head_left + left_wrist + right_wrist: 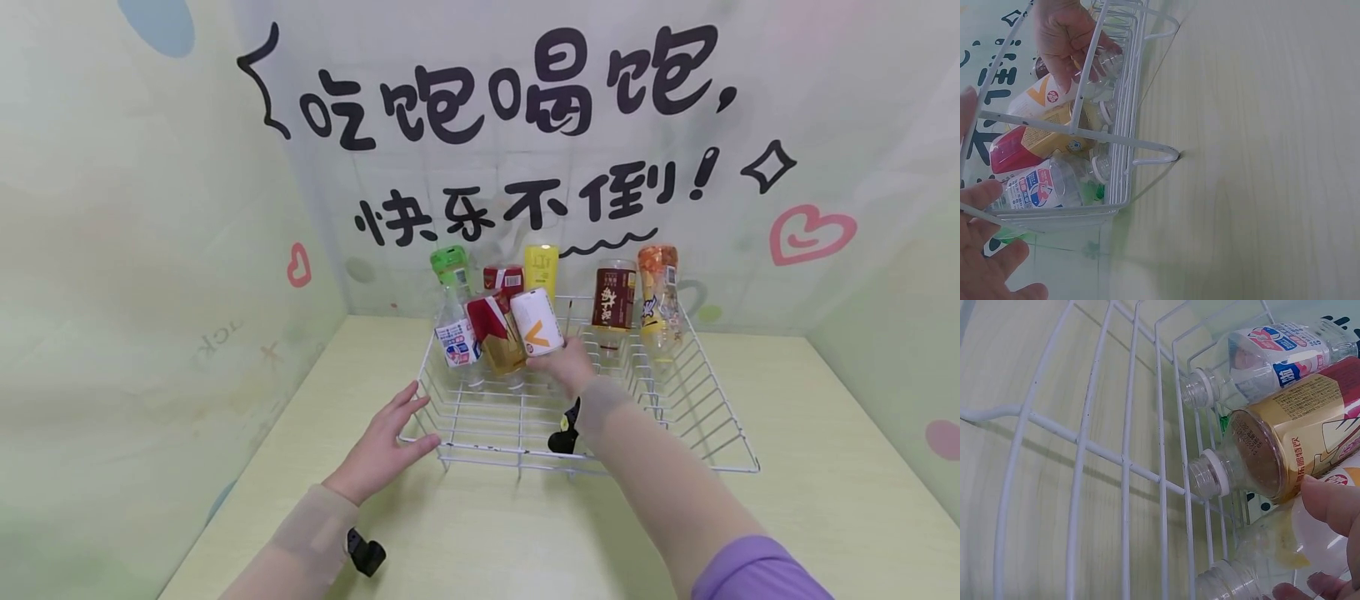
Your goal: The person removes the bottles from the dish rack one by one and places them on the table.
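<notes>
In the head view, a basket [517, 452] of thin white-coated wire rests on a smooth, pale wood-grain table [465, 542]. Clear plastic bottles lean neck-down towards its far edge. The right hand [567, 363] partly covers the lower end of a white-labelled bottle [537, 323]; behind it, a yellow bottle [542, 265] and a red bottle [504, 277] are partly hidden. The white-labelled bottle tilts near the middle of the far edge, a glossy cylinder with an orange V-shaped mark. The left hand [386, 446] is by the basket's near left corner, fingers spread and loosely extended; whether they touch the rim is hard to tell here.

In the left wrist view, the rim wire is chipped in places, and the left hand is cut off by the frame. Basket wires cross in front of the bottles. The right hand's fingers grip the white-labelled bottle beside a gold-and-red bottle [1054, 137].

In the right wrist view, ribbed, threaded necks of transparent plastic point towards the basket's wires. Thumb and fingers clasp the white-labelled bottle from opposite sides; its label runs out of frame, and whether its neck touches the wire is unclear.
</notes>
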`<control>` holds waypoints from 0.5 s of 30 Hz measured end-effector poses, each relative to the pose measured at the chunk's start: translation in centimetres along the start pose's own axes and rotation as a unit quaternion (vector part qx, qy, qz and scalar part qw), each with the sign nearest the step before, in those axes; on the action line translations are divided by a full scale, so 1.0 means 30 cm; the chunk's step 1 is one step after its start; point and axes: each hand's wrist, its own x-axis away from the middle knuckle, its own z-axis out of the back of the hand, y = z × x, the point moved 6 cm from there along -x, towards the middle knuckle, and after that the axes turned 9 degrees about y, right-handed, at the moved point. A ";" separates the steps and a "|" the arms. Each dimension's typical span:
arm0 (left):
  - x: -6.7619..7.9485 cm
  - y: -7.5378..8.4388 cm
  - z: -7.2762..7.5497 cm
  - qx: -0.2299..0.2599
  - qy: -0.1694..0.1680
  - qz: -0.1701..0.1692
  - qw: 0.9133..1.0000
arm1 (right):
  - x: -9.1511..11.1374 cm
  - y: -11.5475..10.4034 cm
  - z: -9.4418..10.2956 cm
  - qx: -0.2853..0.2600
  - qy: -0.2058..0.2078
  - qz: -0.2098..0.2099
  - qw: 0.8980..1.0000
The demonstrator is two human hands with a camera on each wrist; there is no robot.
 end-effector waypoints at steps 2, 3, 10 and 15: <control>0.000 0.002 0.000 -0.001 0.000 -0.002 1.000 | 0.002 -0.001 0.002 0.000 0.004 0.000 1.000; 0.000 0.003 0.001 -0.002 0.001 -0.004 1.000 | 0.004 -0.003 0.003 -0.001 0.005 0.002 1.000; -0.001 0.007 0.006 -0.002 0.008 -0.019 1.000 | 0.029 -0.024 0.014 -0.010 0.008 0.024 1.000; -0.002 0.007 0.007 -0.009 0.007 -0.021 1.000 | 0.050 -0.044 0.029 -0.008 0.000 0.036 0.999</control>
